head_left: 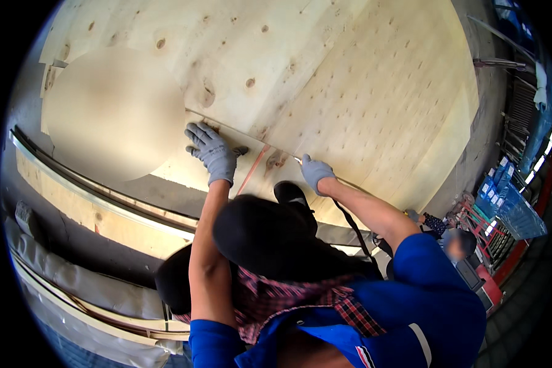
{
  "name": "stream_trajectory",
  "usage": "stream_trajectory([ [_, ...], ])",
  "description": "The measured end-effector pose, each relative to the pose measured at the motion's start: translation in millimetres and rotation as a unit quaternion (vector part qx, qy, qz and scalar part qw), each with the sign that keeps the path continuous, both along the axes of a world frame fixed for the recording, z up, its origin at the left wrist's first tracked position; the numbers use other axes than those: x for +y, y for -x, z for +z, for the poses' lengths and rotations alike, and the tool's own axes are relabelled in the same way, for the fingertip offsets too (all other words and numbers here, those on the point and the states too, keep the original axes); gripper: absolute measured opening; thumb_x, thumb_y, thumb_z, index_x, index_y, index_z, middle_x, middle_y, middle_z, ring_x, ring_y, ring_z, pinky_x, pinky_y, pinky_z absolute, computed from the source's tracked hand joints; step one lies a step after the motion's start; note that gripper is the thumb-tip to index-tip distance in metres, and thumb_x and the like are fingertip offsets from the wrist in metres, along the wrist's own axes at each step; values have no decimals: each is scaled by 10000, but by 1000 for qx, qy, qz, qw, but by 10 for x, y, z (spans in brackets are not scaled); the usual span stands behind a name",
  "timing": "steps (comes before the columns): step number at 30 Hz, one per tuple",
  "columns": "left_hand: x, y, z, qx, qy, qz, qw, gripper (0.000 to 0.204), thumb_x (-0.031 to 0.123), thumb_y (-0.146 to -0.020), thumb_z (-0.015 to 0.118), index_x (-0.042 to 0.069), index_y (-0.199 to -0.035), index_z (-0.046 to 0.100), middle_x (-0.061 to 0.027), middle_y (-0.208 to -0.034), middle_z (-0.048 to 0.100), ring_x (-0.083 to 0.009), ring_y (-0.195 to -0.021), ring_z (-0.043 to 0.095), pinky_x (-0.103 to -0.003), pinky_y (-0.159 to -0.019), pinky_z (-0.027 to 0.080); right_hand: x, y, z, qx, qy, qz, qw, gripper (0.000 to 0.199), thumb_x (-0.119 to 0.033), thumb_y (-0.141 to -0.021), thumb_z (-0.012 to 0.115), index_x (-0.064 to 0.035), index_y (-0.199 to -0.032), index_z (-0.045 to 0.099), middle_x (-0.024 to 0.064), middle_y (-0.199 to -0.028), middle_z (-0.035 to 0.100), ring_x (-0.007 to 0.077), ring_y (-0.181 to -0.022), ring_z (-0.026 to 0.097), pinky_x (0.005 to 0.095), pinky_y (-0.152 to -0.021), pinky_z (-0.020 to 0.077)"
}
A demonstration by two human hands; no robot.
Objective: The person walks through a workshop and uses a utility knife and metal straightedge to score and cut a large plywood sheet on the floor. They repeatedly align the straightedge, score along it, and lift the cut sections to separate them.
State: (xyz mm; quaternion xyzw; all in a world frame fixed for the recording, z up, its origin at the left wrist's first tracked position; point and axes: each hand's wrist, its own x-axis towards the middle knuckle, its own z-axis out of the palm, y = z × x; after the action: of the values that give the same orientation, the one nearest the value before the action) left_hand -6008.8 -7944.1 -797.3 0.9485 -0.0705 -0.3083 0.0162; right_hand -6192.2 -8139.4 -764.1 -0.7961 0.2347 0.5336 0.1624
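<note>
My left hand (213,152), in a grey glove, lies flat with fingers spread on a large plywood sheet (325,80), next to a straight seam or drawn line that crosses the sheet. My right hand (316,171), also grey-gloved, is closed around a thin metal tool (297,159) whose tip touches that line. A red line (254,168) runs across the wood between the two hands. My black-trousered knees and a black shoe (291,193) sit just below the hands.
A metal-edged frame (104,190) runs along the sheet's lower left edge, with grey padded material (73,276) below it. Another person's gloved hand (414,215) shows at the right. Blue crates (509,202) and metal racks stand at far right.
</note>
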Motion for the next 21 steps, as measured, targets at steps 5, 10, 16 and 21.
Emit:
stream_trajectory([
  [5, 55, 46, 45, -13, 31, 0, 999, 1310, 522, -507, 830, -91, -1414, 111, -308, -1481, 93, -438, -1393, 52, -647, -1019, 201, 13, -66, -7, 20, 7, 27, 999, 315, -285, -969, 329, -4, -1058, 438, 241, -904, 641, 408, -831, 633, 508, -713, 494],
  [10, 14, 50, 38, -9, 19, 3, 1000, 1306, 508, -506, 832, -103, -1408, 113, -303, -1480, 103, -452, -1384, 77, -647, -1025, 194, 0, 43, -79, -4, 13, 72, 997, 283, -272, -966, 353, -15, -1050, 435, 224, -928, 650, 373, -850, 651, 492, -708, 509],
  [16, 47, 170, 66, -60, 44, 14, 997, 1333, 518, -473, 842, -85, -1416, 118, -281, -1489, 106, -427, -1389, 101, -629, -1031, 210, -52, 48, -12, -8, -19, 60, 998, 260, -241, -960, 361, -8, -1044, 438, 225, -956, 646, 376, -860, 646, 487, -730, 502],
  [21, 27, 548, -18, -99, 60, -5, 993, 1357, 557, -450, 829, -72, -1422, 122, -266, -1498, 95, -412, -1396, 97, -637, -1022, 219, -115, 113, -16, -53, -30, 101, 993, 240, -191, -941, 379, -1, -1072, 446, 228, -1007, 638, 374, -915, 640, 480, -763, 505],
])
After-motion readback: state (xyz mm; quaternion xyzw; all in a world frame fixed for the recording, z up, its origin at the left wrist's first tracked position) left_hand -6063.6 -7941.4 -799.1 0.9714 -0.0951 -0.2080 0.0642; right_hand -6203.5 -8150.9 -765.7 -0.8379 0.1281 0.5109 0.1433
